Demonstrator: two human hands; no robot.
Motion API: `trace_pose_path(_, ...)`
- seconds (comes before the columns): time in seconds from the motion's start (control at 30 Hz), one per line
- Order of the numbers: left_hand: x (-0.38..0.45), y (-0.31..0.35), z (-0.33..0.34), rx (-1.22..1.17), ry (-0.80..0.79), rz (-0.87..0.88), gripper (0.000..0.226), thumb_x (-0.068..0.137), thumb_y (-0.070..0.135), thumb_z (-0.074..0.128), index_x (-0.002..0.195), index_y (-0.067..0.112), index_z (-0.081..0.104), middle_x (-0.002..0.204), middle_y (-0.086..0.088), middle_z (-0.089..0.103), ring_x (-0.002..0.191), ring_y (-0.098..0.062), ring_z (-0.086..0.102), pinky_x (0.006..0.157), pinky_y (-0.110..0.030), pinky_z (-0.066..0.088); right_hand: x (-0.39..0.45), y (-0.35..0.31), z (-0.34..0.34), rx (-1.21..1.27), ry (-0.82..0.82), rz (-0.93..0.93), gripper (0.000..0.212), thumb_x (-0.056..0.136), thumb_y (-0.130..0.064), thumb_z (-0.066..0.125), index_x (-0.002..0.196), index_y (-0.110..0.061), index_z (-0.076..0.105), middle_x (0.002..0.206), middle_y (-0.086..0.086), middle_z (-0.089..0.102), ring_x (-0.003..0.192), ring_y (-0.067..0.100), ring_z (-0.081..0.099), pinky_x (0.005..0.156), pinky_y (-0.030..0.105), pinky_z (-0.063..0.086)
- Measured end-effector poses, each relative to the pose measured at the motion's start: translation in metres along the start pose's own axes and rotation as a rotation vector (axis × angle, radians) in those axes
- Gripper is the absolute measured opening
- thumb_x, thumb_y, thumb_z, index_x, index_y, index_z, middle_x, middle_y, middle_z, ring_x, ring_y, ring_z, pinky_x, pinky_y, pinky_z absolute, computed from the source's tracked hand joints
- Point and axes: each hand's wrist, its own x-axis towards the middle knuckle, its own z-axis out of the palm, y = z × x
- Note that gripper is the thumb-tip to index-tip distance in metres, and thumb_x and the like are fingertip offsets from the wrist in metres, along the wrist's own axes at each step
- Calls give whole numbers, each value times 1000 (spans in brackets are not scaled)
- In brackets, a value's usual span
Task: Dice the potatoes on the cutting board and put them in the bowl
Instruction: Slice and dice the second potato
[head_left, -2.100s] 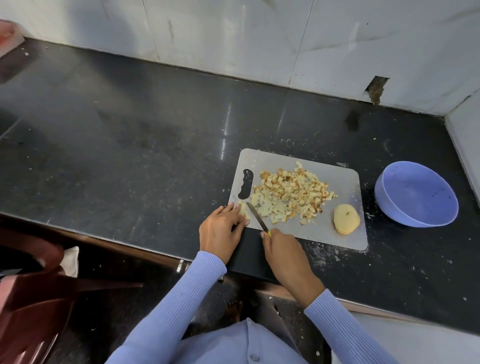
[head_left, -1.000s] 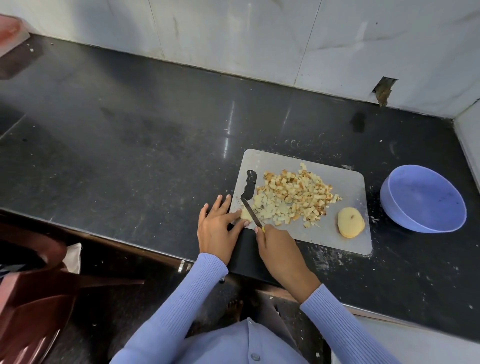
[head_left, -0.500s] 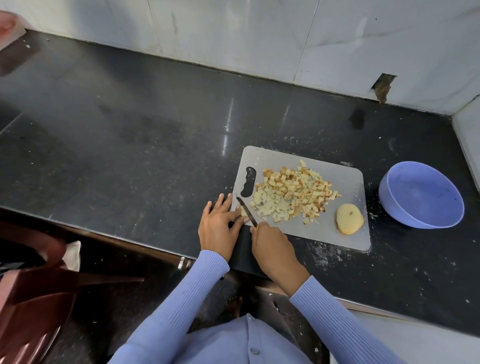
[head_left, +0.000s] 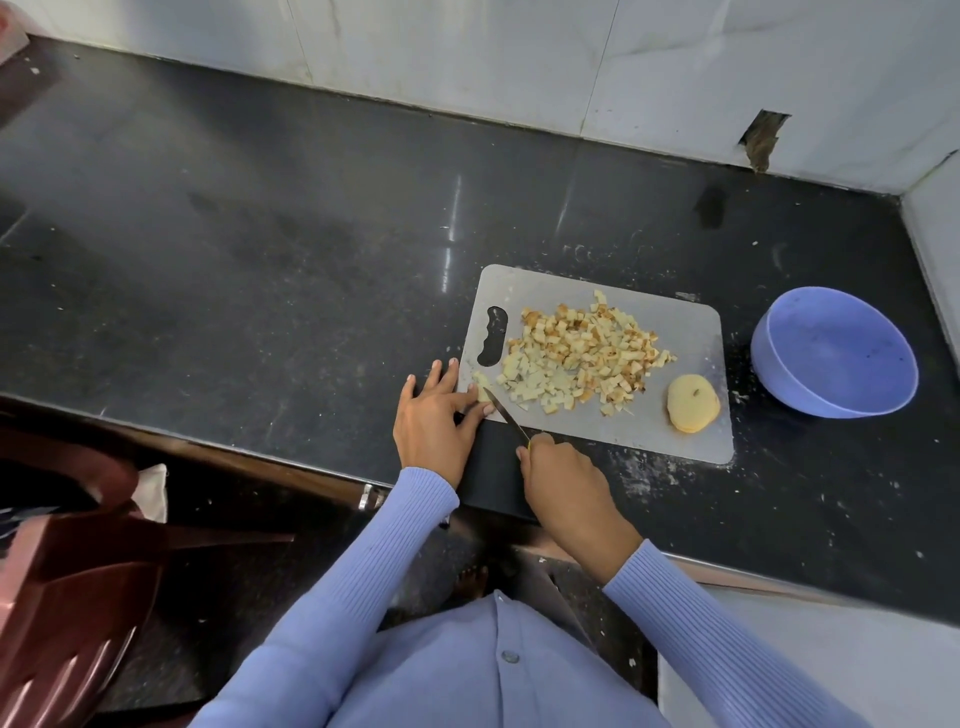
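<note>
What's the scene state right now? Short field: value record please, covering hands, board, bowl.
left hand: fingers pinning a small potato piece at the board's near-left corner
right hand: grips the knife, blade angled at that piece
cutting board: holds diced potato pile and one uncut potato chunk
bowl: right of board, no potato in it
progress: dicing unfinished, nothing moved over

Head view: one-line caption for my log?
Right hand cuts with small knife beside diced potato pile on grey cutting board; blue bowl empty.
</note>
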Motion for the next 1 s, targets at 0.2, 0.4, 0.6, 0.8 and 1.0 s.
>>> trace_pose_path(0.2, -2, 0, 0, -2, 0, -4, 28, 82, 28, 72, 105, 11, 71, 134, -5, 53, 133, -19, 41, 115, -36, 21, -15, 13, 4, -22, -11, 1, 32, 105, -32, 26, 108, -9, 47, 103, 12, 63, 94, 32, 61, 64, 33, 36)
trace_pose_path(0.4, -2, 1, -2, -11, 11, -6, 27, 82, 29, 73, 103, 12, 73, 134, -5, 53, 132, -19, 42, 114, -33, 18, -16, 18, 5, 4, -18, 15, 33, 104, -35, 25, 107, -11, 47, 99, 10, 61, 91, 31, 60, 65, 33, 36)
trace_pose_path(0.6, -1, 1, -1, -6, 5, -2, 27, 82, 28, 72, 103, 11, 73, 135, -6, 53, 133, -20, 41, 115, -36, 20, -17, 23, 4, 22, 6, 19, 33, 104, -35, 26, 106, -9, 47, 98, 11, 62, 91, 32, 60, 64, 34, 37)
trace_pose_path(0.8, -1, 0, -1, -24, -3, -22, 28, 82, 30, 72, 104, 13, 72, 136, -6, 51, 134, -17, 39, 115, -33, 19, -14, 18, -1, 126, 25, 30, 31, 104, -36, 27, 92, -13, 44, 85, 7, 57, 86, 32, 60, 63, 33, 34)
trace_pose_path(1.0, -3, 1, 0, 8, 26, 7, 27, 81, 27, 73, 102, 9, 73, 132, -11, 54, 131, -23, 44, 113, -37, 24, -5, 6, 1, 145, 22, 17, 33, 104, -37, 27, 93, -13, 47, 87, 9, 57, 88, 33, 58, 63, 34, 32)
